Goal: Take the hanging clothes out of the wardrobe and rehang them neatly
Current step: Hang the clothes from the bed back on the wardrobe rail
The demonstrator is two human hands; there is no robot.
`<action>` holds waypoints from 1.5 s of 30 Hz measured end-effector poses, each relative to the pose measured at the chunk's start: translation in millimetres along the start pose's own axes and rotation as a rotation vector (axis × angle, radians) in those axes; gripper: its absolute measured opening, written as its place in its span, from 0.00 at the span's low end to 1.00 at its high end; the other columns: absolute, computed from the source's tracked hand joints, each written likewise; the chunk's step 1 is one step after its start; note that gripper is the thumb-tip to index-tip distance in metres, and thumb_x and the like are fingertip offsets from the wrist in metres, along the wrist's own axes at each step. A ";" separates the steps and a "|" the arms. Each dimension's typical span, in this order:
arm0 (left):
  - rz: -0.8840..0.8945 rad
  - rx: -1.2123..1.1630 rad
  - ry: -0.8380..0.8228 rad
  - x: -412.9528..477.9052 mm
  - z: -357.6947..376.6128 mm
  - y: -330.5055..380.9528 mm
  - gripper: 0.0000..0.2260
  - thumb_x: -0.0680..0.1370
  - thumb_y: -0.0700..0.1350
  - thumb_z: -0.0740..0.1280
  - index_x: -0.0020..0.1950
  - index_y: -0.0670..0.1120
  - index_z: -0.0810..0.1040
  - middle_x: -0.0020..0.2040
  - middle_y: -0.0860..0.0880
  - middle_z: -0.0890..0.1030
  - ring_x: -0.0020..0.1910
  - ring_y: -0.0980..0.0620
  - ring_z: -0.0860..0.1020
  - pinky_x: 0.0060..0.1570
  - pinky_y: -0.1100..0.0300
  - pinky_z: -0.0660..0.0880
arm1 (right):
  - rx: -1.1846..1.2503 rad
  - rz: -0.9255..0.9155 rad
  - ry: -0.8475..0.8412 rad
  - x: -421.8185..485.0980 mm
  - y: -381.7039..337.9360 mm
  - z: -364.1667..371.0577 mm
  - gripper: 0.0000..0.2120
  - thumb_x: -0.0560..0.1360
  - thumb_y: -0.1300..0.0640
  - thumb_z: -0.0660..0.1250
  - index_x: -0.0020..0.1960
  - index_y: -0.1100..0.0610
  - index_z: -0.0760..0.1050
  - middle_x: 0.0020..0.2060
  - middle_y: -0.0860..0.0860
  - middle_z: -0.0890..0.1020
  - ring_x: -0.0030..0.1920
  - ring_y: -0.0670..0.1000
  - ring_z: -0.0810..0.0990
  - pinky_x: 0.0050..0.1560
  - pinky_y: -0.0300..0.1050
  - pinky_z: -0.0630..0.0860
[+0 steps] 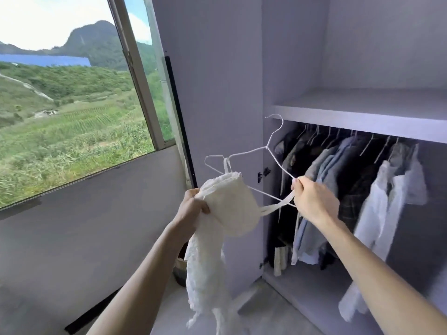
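A white lace strappy top (227, 209) hangs half on a white wire hanger (271, 151) held in the air in front of the open wardrobe (362, 112). One strap is looped over the hanger's left shoulder. My left hand (193, 204) grips the bunched body of the top at its left side. My right hand (312, 197) pinches the other strap together with the hanger's right end. Several shirts and dark garments (350, 184) hang on hangers from the rail under the wardrobe shelf.
The wardrobe's open door panel (212, 93) stands just behind the hanger. A large window (72, 93) fills the left, with a grey wall below it. A small dark bin (180, 272) stands on the floor beside the door panel.
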State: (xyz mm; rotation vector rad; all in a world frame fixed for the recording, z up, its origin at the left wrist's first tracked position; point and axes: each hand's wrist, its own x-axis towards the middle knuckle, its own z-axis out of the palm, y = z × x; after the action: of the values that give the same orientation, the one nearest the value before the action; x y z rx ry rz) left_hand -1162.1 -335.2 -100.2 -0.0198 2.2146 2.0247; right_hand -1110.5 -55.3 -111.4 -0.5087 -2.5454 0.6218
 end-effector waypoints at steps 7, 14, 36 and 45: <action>-0.120 -0.236 -0.248 33.6 79.3 -18.6 0.13 0.65 0.39 0.71 0.47 0.48 0.75 0.48 0.45 0.78 0.42 0.44 0.76 0.39 0.51 0.74 | 0.010 0.390 -0.047 -41.5 77.1 -2.9 0.17 0.84 0.49 0.50 0.50 0.49 0.76 0.39 0.47 0.76 0.41 0.55 0.72 0.42 0.48 0.68; -0.178 -0.154 -0.450 41.5 220.4 -42.7 0.13 0.73 0.32 0.69 0.50 0.49 0.79 0.53 0.42 0.79 0.45 0.44 0.78 0.48 0.46 0.78 | 0.125 0.679 0.096 -86.1 147.1 -30.4 0.13 0.83 0.55 0.54 0.49 0.49 0.77 0.44 0.50 0.78 0.44 0.55 0.73 0.43 0.46 0.67; -0.471 -0.297 -0.886 20.9 564.0 -28.7 0.27 0.76 0.29 0.66 0.71 0.49 0.72 0.61 0.39 0.80 0.58 0.41 0.80 0.59 0.47 0.79 | 0.522 0.968 0.376 -16.8 307.0 -55.0 0.22 0.71 0.33 0.68 0.53 0.50 0.73 0.47 0.44 0.76 0.50 0.49 0.77 0.50 0.44 0.73; 0.153 0.363 -1.080 70.8 575.6 -19.1 0.22 0.77 0.34 0.64 0.69 0.48 0.73 0.58 0.49 0.76 0.47 0.55 0.76 0.48 0.63 0.76 | 0.376 1.112 0.417 57.2 370.5 -11.8 0.11 0.77 0.52 0.66 0.47 0.61 0.78 0.43 0.55 0.82 0.47 0.58 0.81 0.47 0.47 0.77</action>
State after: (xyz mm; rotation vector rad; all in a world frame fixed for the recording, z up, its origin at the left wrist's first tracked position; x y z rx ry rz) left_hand -1175.6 240.0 -175.5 1.0274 1.7756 1.1376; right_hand -1063.4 281.4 -269.8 -1.7014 -1.5262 1.1570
